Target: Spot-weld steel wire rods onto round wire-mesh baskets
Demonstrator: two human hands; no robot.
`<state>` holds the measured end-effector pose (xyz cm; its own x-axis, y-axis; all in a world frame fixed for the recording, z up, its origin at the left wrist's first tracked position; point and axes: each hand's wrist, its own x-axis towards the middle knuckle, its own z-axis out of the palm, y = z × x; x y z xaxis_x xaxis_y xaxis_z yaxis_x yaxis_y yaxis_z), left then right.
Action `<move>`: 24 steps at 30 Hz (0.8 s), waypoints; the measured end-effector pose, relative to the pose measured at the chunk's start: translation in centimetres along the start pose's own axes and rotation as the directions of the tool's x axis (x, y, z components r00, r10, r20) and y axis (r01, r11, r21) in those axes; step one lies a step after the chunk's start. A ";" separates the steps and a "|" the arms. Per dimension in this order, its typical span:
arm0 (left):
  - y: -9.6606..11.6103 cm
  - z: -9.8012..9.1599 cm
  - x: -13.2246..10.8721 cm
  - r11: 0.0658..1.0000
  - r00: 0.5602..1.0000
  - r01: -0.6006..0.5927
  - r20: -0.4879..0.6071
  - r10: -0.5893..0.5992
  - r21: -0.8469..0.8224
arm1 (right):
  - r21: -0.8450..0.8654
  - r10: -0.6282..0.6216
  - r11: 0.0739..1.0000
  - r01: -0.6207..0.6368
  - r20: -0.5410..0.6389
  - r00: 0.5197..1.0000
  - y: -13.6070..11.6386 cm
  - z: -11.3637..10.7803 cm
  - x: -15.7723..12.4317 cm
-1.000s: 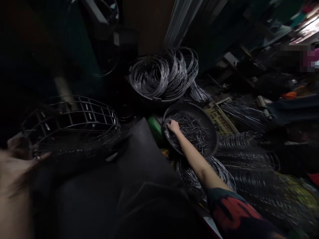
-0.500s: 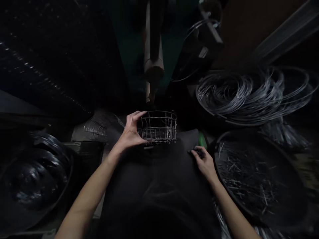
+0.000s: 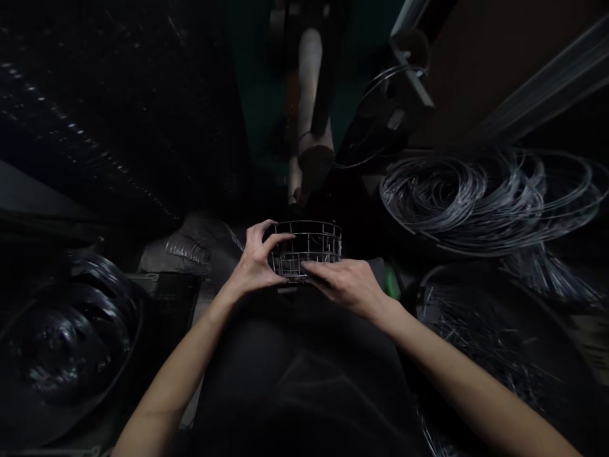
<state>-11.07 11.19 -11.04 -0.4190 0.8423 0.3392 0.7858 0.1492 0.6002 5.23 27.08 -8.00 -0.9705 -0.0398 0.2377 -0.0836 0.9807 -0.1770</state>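
The left hand (image 3: 251, 263) clamps the wire basket (image 3: 314, 254) at its left; the right hand (image 3: 349, 284), grip too dim to tell, seemingly works its front, needing steadiness next.

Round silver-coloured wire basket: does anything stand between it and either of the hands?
Nothing visible does. The left hand holds the round silver-coloured wire basket by its left side; the right hand reaches its lower front unobstructed.
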 end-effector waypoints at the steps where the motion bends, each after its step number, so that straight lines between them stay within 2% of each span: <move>1: -0.1 -0.2 -0.1 1.000 1.000 0.024 -0.017 -0.025 -0.005 | -0.030 -0.047 0.998 0.046 -0.024 0.999 0.0 0.0 0.2; 4: -0.6 -0.3 0.1 0.998 0.997 0.054 -0.062 -0.055 -0.024 | -0.099 -0.128 0.988 0.118 -0.105 0.986 0.5 -0.4 1.1; 9: -1.3 -0.1 1.6 0.998 0.991 0.044 -0.122 -0.050 -0.055 | -0.165 -0.160 0.977 0.132 -0.166 0.973 1.5 -0.8 2.5; 18: -2.1 -0.3 2.7 0.996 0.995 0.046 -0.089 -0.053 -0.074 | -0.215 -0.200 0.965 0.153 -0.219 0.955 2.2 -0.8 3.5; 24: -2.6 -0.7 3.6 0.994 0.995 0.060 -0.074 -0.067 -0.088 | -0.219 -0.154 0.970 0.107 -0.213 0.965 2.6 -0.6 4.2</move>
<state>-14.95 13.49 -10.84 -0.5029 0.7900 0.3508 0.7160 0.1533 0.6811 1.05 29.56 -6.88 -0.8755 -0.1489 0.4598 -0.1351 0.9888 0.0630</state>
